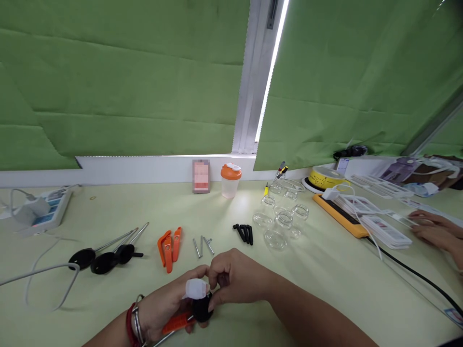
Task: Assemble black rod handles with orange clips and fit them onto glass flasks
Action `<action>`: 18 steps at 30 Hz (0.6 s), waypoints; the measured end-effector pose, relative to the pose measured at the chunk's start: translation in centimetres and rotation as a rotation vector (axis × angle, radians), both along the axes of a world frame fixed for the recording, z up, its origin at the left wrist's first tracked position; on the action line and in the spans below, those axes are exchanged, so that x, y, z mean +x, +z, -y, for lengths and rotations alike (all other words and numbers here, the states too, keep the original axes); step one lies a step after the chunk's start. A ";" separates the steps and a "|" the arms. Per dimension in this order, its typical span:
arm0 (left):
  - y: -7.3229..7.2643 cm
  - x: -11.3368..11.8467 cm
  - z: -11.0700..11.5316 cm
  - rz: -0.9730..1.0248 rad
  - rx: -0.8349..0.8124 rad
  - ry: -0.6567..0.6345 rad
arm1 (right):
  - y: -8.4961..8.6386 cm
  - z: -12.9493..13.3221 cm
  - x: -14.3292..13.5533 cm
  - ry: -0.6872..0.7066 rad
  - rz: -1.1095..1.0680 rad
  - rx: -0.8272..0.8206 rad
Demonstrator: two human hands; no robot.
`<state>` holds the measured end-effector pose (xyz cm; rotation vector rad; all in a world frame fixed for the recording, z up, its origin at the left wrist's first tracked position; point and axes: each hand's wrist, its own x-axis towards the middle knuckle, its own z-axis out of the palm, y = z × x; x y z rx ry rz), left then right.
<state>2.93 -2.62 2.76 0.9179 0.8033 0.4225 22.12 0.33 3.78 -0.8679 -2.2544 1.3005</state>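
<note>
My left hand (pixel 184 294) wraps round a black rounded part (pixel 202 308) low in the view, with an orange lever (pixel 176 323) and a metal rod below it. A white wrap (pixel 196 288) covers one of its fingertips. Against the right side of the black part, my right hand (pixel 235 279) is closed in a pinch; anything small between its fingertips is hidden. Ahead lie loose orange levers (pixel 168 250), metal pins (pixel 201 246) and short black pieces (pixel 246 233). Black round parts with metal rods (pixel 104 262) rest to the left.
Several clear glass jars (pixel 275 237) stand to the right, with screwdrivers (pixel 281 171) behind. An orange-lidded cup (pixel 230 182) is near the wall. A power strip (pixel 50 212) and white cable are left; an orange-edged strip (pixel 340 217) and another person's hands (pixel 434 231) are right.
</note>
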 end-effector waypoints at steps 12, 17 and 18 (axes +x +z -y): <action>0.2 0.0 -0.1 0.016 0.020 -0.005 | -0.1 0.4 -0.3 0.005 0.026 -0.077; 0.4 0.0 -0.2 0.011 0.002 -0.014 | -1.1 0.2 -0.5 -0.019 -0.035 -0.147; 0.4 0.0 -0.2 0.013 0.001 -0.011 | -1.2 0.2 -0.5 -0.006 -0.044 -0.159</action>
